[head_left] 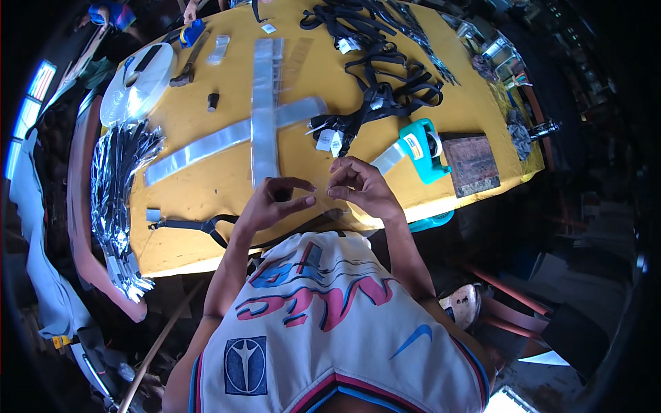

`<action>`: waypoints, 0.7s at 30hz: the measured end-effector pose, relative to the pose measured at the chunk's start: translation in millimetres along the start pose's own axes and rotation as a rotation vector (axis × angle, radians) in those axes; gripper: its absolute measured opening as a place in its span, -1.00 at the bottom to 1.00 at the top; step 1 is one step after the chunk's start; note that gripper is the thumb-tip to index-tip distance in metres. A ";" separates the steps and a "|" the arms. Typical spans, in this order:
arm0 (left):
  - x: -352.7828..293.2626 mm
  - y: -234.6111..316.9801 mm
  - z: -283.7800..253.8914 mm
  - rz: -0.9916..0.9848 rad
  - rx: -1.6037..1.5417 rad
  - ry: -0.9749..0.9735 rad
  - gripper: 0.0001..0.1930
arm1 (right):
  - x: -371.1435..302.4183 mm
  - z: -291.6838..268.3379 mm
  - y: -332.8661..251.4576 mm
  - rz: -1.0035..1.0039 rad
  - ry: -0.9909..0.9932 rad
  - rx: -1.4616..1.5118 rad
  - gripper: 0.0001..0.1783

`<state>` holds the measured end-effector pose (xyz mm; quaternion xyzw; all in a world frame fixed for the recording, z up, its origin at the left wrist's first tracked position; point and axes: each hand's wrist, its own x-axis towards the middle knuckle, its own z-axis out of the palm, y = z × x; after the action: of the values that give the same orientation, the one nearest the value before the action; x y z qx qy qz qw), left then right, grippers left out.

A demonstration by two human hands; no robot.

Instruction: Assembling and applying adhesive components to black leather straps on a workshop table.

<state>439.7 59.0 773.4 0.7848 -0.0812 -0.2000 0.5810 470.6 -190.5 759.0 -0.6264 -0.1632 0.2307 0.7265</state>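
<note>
My left hand [277, 203] hovers over the table's near edge, thumb and forefinger curved into a C with a gap between their tips. Facing it, my right hand [368, 189] has its fingers curled in and the thumb brought close to them. Anything between its fingertips is too thin or clear to make out. Just below, a black strap [206, 226] with a small grey tag runs along the edge and partly behind my arms. Beyond my left hand lie clear plastic sleeves [264, 117], crossed over each other on the yellow tabletop [206, 186].
A teal tape dispenser [421, 153] and a dark worn block [471, 164] sit at right. Tagged black straps [385, 96] are heaped behind. At left are plastic-wrapped strips [117, 179], a white reel [141, 89] and a hammer [186, 72]. Another person's hand [191, 12] shows at the far edge.
</note>
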 end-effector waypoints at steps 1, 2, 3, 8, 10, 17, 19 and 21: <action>1.7 -3.9 0.9 0.000 0.002 0.001 -0.69 | 1.9 -0.5 2.0 -0.005 -0.010 -0.011 -0.54; 3.4 -8.1 2.3 -0.009 -0.038 0.008 -0.69 | 3.6 -0.1 3.7 -0.006 -0.011 -0.010 -0.54; 5.3 -11.1 3.5 -0.018 -0.078 0.013 -0.69 | 5.4 0.8 5.2 -0.001 -0.011 0.020 -0.52; 9.3 -14.2 6.8 0.037 -0.090 0.115 -0.70 | 8.0 14.4 9.8 0.141 0.056 0.169 -0.42; 8.0 -10.5 6.1 0.023 -0.077 0.117 -0.68 | 8.2 12.3 12.3 0.188 0.051 0.130 -0.41; 4.9 -12.7 0.9 0.073 -0.294 0.131 -0.68 | 9.9 4.9 4.8 0.207 0.004 0.064 -0.41; 3.3 -14.4 -2.3 0.079 -0.401 0.109 -0.69 | 10.6 2.2 5.6 0.212 -0.009 0.074 -0.41; 2.8 -23.0 -1.5 0.140 -0.465 0.110 -0.72 | 11.2 -0.3 7.2 0.219 -0.027 0.083 -0.42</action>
<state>440.4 66.5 751.5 0.6320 -0.0556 -0.1295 0.7620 479.2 -183.9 751.2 -0.6065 -0.0940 0.3236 0.7202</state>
